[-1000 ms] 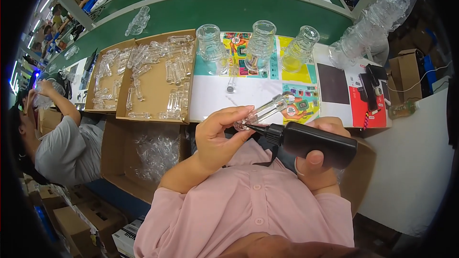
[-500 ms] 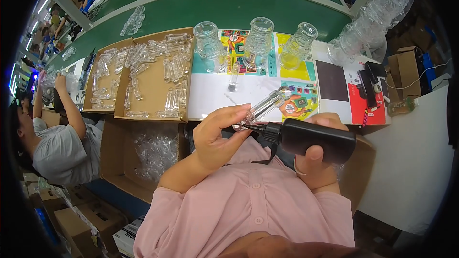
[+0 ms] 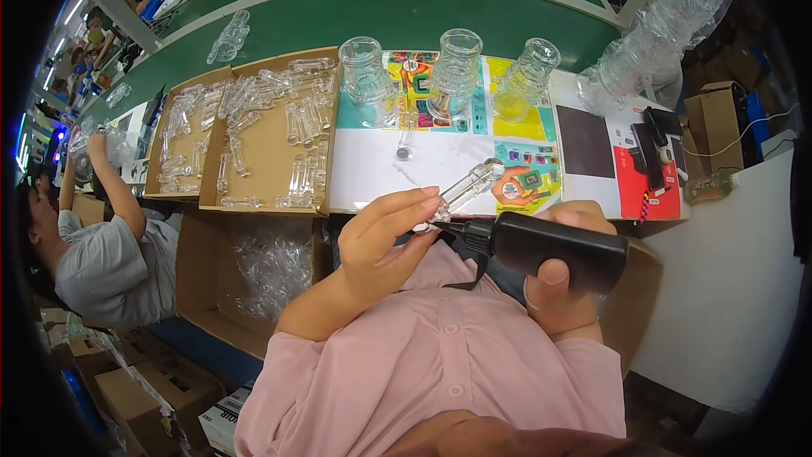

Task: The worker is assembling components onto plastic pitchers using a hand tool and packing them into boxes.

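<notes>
Holding the nozzle [image 3: 454, 228] close to the lower end of the clear tube [image 3: 465, 189] seems the present step; whether touching, one cannot tell. The left hand [image 3: 378, 237] pinches this tube, its grip closed; the right hand [image 3: 560, 283] wraps around the black bottle [image 3: 550, 245]. The next move probably calls for steadiness. From them, on the table [image 3: 372, 13], jars [image 3: 457, 68] stand at twelve o'clock, trays [image 3: 272, 156] at ten; a co-worker [image 3: 110, 271] is at nine.

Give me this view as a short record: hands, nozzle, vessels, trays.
left hand: pinches one end of a clear, tube-shaped piece
right hand: grips a black, boxy bottle
nozzle: black, tapered, tip at the piece's pinched end; contact unclear
vessels: three, clear and waisted, standing in a row
trays: shallow brown cardboard, holding many clear, elongated parts
</notes>
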`<action>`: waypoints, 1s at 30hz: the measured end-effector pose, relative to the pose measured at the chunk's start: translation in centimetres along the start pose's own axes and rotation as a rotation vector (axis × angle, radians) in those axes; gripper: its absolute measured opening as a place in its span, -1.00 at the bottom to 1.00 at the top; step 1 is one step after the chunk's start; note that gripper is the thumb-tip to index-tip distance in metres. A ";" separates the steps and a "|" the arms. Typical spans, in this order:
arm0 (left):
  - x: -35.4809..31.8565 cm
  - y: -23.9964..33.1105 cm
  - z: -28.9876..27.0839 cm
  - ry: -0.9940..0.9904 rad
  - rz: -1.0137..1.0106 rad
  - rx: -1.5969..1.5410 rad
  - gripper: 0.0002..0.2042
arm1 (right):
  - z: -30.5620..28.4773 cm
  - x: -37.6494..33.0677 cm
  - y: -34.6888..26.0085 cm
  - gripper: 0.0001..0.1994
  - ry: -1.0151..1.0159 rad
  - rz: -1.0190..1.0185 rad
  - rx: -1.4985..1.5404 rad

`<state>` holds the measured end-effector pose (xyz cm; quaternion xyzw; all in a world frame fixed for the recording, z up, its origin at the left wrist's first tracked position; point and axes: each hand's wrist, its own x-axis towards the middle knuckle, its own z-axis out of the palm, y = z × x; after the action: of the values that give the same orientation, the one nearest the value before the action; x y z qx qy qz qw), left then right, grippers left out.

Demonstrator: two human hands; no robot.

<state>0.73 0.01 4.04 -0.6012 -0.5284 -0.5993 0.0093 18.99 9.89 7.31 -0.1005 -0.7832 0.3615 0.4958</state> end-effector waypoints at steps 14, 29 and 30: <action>0.0 -0.2 -0.3 -0.018 -0.002 0.016 -0.56 | 0.1 -0.7 -0.5 -0.48 -0.120 -0.343 -0.026; -0.8 0.1 -0.5 -0.091 -0.615 -0.910 -0.55 | 0.2 -1.1 0.4 -0.48 -0.136 -0.546 0.026; -0.7 0.0 -0.6 -0.105 -0.643 -0.960 -0.54 | 0.2 -1.1 0.5 -0.48 -0.131 -0.566 0.027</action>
<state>0.54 -0.79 3.70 -0.3763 -0.3532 -0.7138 -0.4734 19.27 9.60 6.12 0.1522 -0.8055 0.2248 0.5267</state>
